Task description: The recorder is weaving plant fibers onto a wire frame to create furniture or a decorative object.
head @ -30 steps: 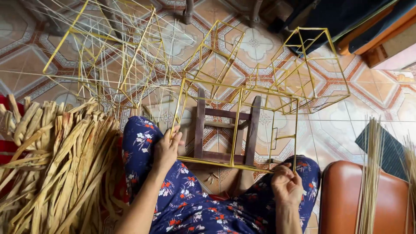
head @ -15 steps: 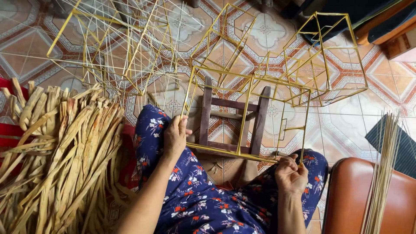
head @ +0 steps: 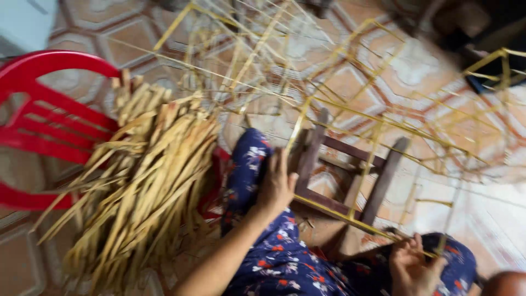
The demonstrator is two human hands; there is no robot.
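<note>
While view swings left since half second ago, left hand (head: 276, 183) stays clasped on yellow bamboo frame (head: 350, 118) over knees; right hand (head: 411, 263) pinches lower rod, repositioned; bundle of strips (head: 142, 181) beside red chair (head: 49, 118).

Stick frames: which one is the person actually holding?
The nearest yellow box frame, over the dark wooden stool: left hand at one bottom corner, right hand at the other. The frames behind lie untouched on the tiles.

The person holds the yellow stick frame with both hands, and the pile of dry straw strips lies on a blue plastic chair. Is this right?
Not quite: the chair is red, not blue, as the head view shows. The pile of dry straw strips does lie on it, and the left hand and right hand both hold the yellow stick frame.
</note>
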